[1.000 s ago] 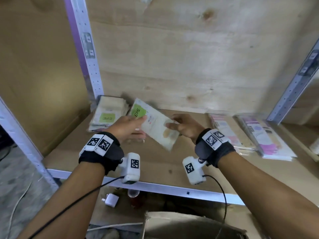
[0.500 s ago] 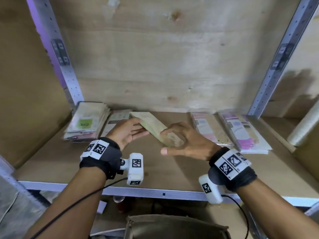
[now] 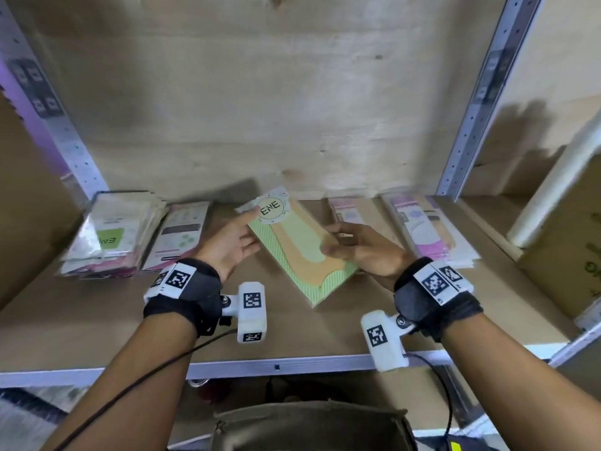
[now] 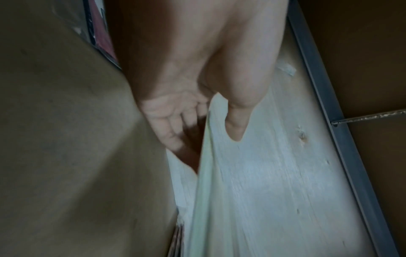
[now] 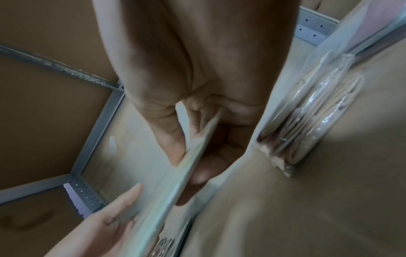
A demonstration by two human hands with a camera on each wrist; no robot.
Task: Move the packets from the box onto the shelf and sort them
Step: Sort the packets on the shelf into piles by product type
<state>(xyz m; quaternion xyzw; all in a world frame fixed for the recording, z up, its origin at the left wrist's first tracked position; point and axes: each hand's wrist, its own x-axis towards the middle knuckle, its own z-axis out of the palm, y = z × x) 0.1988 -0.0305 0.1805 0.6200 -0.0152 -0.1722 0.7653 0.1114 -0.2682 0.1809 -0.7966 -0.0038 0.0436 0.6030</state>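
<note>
A green and orange packet (image 3: 299, 255) with a round "ENE" label hangs just above the middle of the wooden shelf (image 3: 97, 327), held from both sides. My left hand (image 3: 248, 234) pinches its far left edge, thumb on top and fingers beneath. My right hand (image 3: 331, 247) pinches its right edge the same way. In the left wrist view the packet (image 4: 208, 191) runs edge-on under my thumb (image 4: 236, 128). The right wrist view shows the packet (image 5: 182, 173) between thumb and fingers. The brown box (image 3: 312, 428) stands below the shelf's front edge; its inside is hidden.
Two stacks of packets lie at the shelf's left, one with green labels (image 3: 110, 236) and one white (image 3: 179, 236). Two pink stacks (image 3: 348, 216) (image 3: 429, 232) lie at the right. Metal uprights (image 3: 471, 125) frame the bay. A cardboard carton (image 3: 566, 255) and a white roll (image 3: 559, 183) fill the neighbouring bay.
The packet has been turned over between my hands: a white face showed first, then its edge, now the green and orange face. The hands have moved slightly rightward along the shelf.
</note>
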